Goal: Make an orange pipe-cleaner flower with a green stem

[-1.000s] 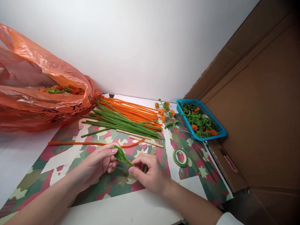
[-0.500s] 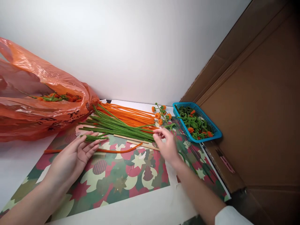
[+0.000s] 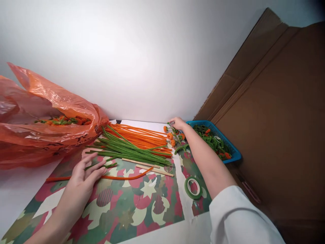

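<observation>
My left hand [image 3: 87, 173] rests on the left of the patterned sheet, fingers apart. Several short green fuzzy pipe-cleaner pieces [image 3: 111, 165] lie under and beside its fingertips. An orange pipe cleaner [image 3: 119, 178] runs beneath that hand. At the back, my right hand [image 3: 178, 123] has its fingers closed at the top of a sprig of small orange flowers [image 3: 173, 142], which lies on the table; the thumb is partly hidden. Left of the sprig lie a bundle of green pipe cleaners [image 3: 132, 150] and a bundle of orange pipe cleaners [image 3: 137, 134].
An orange plastic bag [image 3: 50, 142] holding flowers stands at left. A blue basket [image 3: 236, 156] of green leaves and orange flowers sits at right, beside a cardboard wall [image 3: 274, 118]. Wooden sticks [image 3: 154, 170] and a roll of green tape [image 3: 188, 190] lie on the sheet.
My right hand has moved from the green bundle's right end back to the flower sprig. My left hand has turned palm down with its fingers spread. The tape roll has come into view.
</observation>
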A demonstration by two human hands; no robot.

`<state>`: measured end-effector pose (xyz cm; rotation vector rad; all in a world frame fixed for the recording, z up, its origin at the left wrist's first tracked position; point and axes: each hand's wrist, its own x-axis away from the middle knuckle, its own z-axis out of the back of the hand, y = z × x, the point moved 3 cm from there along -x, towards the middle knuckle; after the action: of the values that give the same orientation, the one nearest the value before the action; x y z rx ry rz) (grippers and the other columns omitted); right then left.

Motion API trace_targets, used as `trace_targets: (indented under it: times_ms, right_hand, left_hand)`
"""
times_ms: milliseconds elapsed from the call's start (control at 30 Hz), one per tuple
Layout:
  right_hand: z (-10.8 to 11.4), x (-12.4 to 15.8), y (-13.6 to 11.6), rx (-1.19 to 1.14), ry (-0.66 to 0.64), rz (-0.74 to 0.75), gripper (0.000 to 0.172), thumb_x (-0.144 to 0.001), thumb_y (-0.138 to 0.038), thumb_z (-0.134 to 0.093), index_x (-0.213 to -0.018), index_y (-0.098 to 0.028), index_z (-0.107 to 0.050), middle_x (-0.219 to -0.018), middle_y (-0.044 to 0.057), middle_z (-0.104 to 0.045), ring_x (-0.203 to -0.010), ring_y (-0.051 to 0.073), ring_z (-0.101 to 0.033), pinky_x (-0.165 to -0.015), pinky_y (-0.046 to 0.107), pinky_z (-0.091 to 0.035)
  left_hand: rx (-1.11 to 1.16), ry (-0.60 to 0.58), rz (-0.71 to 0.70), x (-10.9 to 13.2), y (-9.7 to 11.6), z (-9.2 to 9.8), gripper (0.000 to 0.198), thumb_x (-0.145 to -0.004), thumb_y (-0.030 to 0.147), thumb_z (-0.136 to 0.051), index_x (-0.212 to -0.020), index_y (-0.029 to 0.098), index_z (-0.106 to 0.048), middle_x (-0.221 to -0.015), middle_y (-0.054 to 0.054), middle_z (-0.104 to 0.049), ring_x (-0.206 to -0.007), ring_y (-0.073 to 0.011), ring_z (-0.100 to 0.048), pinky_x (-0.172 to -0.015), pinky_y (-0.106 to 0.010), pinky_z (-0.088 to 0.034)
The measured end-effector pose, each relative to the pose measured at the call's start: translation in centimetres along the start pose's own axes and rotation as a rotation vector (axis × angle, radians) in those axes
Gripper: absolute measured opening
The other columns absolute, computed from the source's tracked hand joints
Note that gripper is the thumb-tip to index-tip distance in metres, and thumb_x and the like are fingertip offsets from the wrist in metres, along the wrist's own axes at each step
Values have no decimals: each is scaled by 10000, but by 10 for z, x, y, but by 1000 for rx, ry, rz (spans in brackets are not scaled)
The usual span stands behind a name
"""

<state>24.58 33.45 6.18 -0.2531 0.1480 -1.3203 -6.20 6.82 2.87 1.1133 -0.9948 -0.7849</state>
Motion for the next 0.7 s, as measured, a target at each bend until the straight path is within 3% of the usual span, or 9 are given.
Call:
trace_targets:
  times_ms: [67, 167, 333, 500, 700]
  right_hand:
    - [1, -2, 1, 62, -31, 56, 226, -789, -145, -668, -985, -199, -767, -1079, 74, -722, -960, 211, -656, -819, 251, -462]
    - [6, -1, 0, 146, -39, 133, 195, -793, -162, -674, -949, -218, -777, -1069, 56, -725, -1003, 217, -636, -860, 262, -437]
    - [13, 3, -4, 258, -21, 251, 213, -851, -158, -617, -988, -225, -766, -1099, 49, -719, -1112, 215, -567, -939, 276, -370]
    - [17, 8, -4, 343, 13, 334, 289, -891, -104, -524, -1029, -205, -756, -1102, 67, -719, -1088, 225, -554, -931, 304, -341]
    - [21, 7, 1, 429, 56, 367, 333, -897, -64, -459, -1048, -142, -745, -1109, 122, -710, -1055, 244, -551, -899, 339, -334]
  left_hand:
    - [-93, -33, -17, -1, 2, 0, 450, -710, 376, -667, -1134, 241, -598, -1280, -55, -627, -1274, -254, -511, -1011, -296, -467]
    - [-173, -15, -38, 0, 5, 0, 312, -668, 421, -651, -920, 238, -657, -1207, -36, -671, -1287, -285, -488, -1083, -361, -393]
    - [-204, -30, -56, -1, 7, -2, 281, -649, 450, -646, -844, 247, -649, -1152, -21, -693, -1252, -295, -511, -1069, -377, -394]
    - [-225, -43, -56, -5, 1, -3, 268, -658, 464, -640, -820, 251, -637, -1122, -32, -710, -1203, -302, -546, -1025, -377, -425]
    - [-362, -104, -169, -3, -10, -6, 265, -674, 486, -677, -806, 257, -653, -992, -13, -719, -1016, -291, -628, -749, -282, -511]
